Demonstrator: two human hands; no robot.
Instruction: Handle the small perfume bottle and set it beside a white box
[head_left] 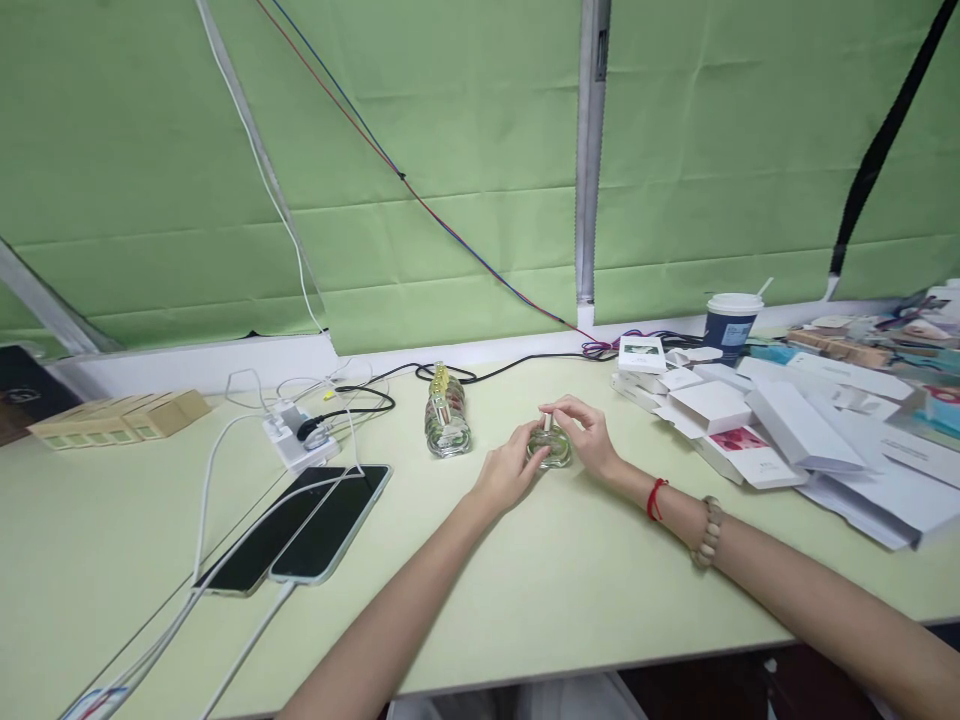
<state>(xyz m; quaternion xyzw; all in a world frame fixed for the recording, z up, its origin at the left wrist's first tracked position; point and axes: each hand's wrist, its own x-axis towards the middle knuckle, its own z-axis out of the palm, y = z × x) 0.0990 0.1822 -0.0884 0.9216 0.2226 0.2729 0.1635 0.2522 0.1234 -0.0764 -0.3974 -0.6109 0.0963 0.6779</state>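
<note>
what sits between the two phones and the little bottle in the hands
A row of small glass bottles stands there in the head view, apart from both phones and the held bottle.

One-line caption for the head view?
Both hands, left and right, hold a small glass bottle upright on the table.

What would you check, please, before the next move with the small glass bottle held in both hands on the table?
1. Left hand on the small glass bottle: fingers touch its left side. Ok.
2. Right hand on the bottle: fingertips at its top, around the neck. Ok.
3. Bottle supported: it seems to rest upright on the table. Ok.
4. Cap or sprayer state: hidden by fingers. Cannot tell.
5. Room around the bottle: the row of bottles stands apart to the left, the white boxes apart to the right. Ok.
6. Cables: the charging phones and their leads lie well left of both arms. Ok.
</note>
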